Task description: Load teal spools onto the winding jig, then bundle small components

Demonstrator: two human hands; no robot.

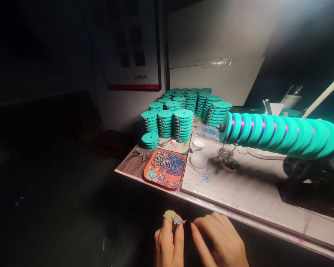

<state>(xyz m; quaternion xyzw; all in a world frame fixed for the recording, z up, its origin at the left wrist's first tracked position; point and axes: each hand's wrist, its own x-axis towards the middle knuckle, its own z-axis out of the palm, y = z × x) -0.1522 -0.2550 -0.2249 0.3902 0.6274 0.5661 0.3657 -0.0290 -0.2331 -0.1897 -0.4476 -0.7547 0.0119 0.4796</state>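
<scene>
At the bottom, in front of the table's edge, my left hand (169, 244) is closed on a small bundle of grey-blue pieces (177, 221). A pale covering (169, 214) sits at one of its fingertips. A tiny bright tip sticks out of the bundle toward the right. My right hand (221, 239) is just to the right, fingers bent and close together near that tip; whether they pinch something thin cannot be made out. Beyond my hands lies an orange tray (164, 183) with grey cylinders, blue pieces and small metal parts.
Stacks of teal spools (183, 124) stand at the back of the table (239, 193). A long row of teal discs (281, 133) on a shaft juts over the right side. White round containers (199, 160), small dishes (230, 165) and loose blue pieces (206, 175) lie between.
</scene>
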